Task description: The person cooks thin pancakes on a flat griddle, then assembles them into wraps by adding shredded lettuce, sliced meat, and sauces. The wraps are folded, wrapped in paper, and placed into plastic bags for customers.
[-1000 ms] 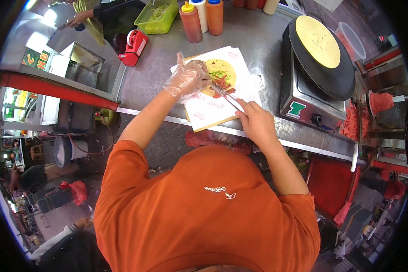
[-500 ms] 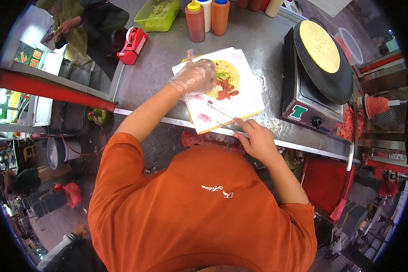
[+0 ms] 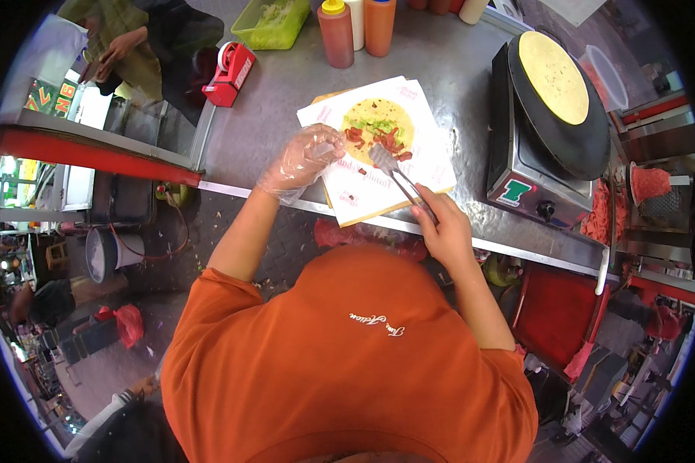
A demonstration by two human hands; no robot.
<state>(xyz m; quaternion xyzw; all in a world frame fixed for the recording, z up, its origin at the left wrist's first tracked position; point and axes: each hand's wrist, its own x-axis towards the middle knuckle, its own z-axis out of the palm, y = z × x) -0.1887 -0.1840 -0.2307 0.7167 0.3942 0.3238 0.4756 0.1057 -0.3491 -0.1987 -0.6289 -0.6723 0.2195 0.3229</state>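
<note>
A round flatbread topped with chopped greens and reddish-brown meat strips lies on printed white paper, over a board whose yellowish edge shows. My right hand grips metal tongs, their tips at the meat on the flatbread's near right side. My left hand, in a clear plastic glove, is beside the flatbread's left edge. Its fingers are curled, thumb and fingertips close together; whatever they may pinch cannot be made out.
At right a second flatbread lies on a round black griddle. Sauce bottles, a green tub and a red tape dispenser stand at the back. Another person's hands show at far left. The counter's metal edge runs before me.
My left hand has drawn back from over the flatbread toward me and left, uncovering its left half. The tongs have moved up from the paper to the meat.
</note>
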